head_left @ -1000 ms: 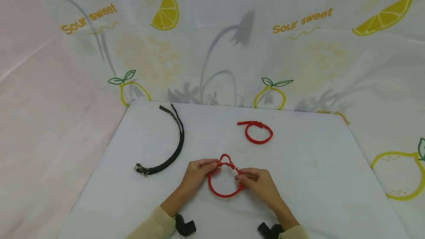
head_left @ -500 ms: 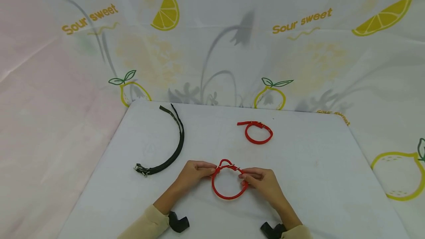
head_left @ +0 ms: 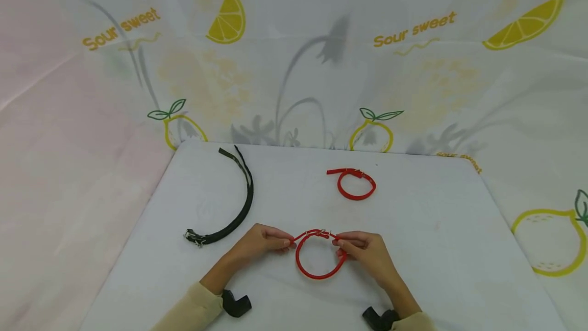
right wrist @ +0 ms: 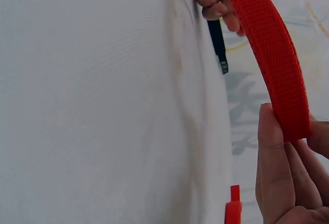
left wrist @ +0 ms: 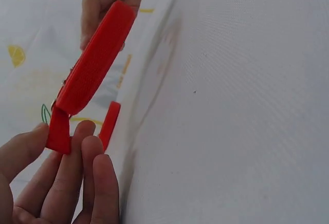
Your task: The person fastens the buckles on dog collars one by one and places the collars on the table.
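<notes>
Both hands hold a red collar (head_left: 319, 276) with metal buckle fittings, bent into a ring just above the white table. Its tail end is pinched between thumb and fingers of my left hand (head_left: 265, 241); the left wrist view shows the red tail (left wrist: 58, 137) there. My right hand (head_left: 365, 250) grips the ring's right side near the buckle. Seen from the right wrist, the wide red band (right wrist: 280, 67) runs down into the thumb and fingers. The tail lies through the buckle area along the top, though the exact threading is too small to tell.
A second red collar (head_left: 356, 197), buckled into a loop, lies farther back on the white table (head_left: 441, 249). To the left lies a black collar (head_left: 250, 188) in an open curve, its metal buckle toward the front. A lemon-print cloth (head_left: 294, 55) hangs behind.
The left hand has moved left, drawing the tail outward. The raised loop at the collar's top has flattened against the ring. The right hand keeps its grip, shifted slightly right.
</notes>
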Motion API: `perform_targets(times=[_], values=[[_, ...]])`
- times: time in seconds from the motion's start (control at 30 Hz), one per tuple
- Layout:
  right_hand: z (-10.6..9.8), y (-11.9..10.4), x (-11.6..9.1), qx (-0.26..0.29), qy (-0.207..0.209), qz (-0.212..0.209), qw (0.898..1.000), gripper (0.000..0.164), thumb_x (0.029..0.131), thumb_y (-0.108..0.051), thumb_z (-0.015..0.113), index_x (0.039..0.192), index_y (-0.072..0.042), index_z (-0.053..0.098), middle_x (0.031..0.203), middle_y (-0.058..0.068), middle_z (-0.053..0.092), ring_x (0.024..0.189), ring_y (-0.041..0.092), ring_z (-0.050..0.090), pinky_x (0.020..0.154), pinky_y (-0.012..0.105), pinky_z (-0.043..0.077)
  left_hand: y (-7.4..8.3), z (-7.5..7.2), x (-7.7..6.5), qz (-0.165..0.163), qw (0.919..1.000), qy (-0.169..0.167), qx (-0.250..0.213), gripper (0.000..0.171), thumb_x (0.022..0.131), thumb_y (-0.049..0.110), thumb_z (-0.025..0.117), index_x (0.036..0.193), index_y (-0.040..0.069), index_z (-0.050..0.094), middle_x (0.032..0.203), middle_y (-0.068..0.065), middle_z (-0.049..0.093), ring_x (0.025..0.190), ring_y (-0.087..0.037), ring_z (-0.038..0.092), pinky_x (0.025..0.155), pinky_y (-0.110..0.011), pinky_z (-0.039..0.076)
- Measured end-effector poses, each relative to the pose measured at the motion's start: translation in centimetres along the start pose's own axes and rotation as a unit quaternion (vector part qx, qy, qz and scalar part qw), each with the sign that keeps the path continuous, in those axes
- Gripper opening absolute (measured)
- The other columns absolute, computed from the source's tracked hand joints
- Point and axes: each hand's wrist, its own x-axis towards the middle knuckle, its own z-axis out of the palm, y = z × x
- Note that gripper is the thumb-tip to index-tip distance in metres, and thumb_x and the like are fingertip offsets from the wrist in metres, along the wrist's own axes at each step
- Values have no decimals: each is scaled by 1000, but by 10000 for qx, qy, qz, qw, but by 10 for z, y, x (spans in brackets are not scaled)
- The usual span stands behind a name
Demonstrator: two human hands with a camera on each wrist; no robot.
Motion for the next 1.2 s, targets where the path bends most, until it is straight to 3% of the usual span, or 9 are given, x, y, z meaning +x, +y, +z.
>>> perform_targets(times=[0.13,0.3,0.5,0.57,0.83,1.0,1.2], values=[[3,-6,0,40,-155,-88,9998,29,79,-20,64,104,-5,62,96,17,63,76,29,62,69,35,51,-1,6,3,166,9998,-11,-92,32,79,32,63,102,10,66,93,-10,65,84,-27,62,73,-34,50],[8,-21,-4,156,-285,-2,9995,28,80,-15,63,104,-1,62,98,21,62,77,30,62,70,36,50,5,13,6,305,9995,114,-43,27,77,31,66,96,13,68,90,-9,66,84,-25,61,71,-34,50],[10,-26,-8,29,-191,73,9998,31,81,-16,62,106,1,60,96,23,61,78,31,62,71,34,50,5,15,5,93,9998,25,182,27,73,33,69,92,14,70,85,-7,67,79,-25,61,67,-34,50],[8,-26,-10,-95,-212,107,9997,32,81,-17,63,106,2,60,95,22,62,79,31,62,71,33,50,5,14,3,58,9994,-78,328,25,72,33,69,90,15,70,83,-7,67,77,-25,62,65,-34,51],[2,-23,-17,-269,-711,57,9971,33,81,-16,62,105,7,59,93,22,62,79,35,61,70,33,50,4,9,-7,168,9929,-1006,614,24,76,27,66,90,8,70,80,-12,67,74,-27,64,57,-36,51],[4,-23,-17,-208,-730,51,9971,33,81,-15,63,105,7,59,93,24,62,78,36,60,70,32,50,3,4,-6,54,9925,-1085,553,26,77,27,66,92,6,69,82,-13,66,75,-28,63,60,-38,51],[5,-21,-11,-102,-511,113,9986,29,80,-15,63,102,2,61,94,22,62,79,34,61,69,32,51,4,4,-5,48,9953,-913,330,25,78,28,65,94,9,69,84,-13,66,79,-29,62,66,-38,51]])
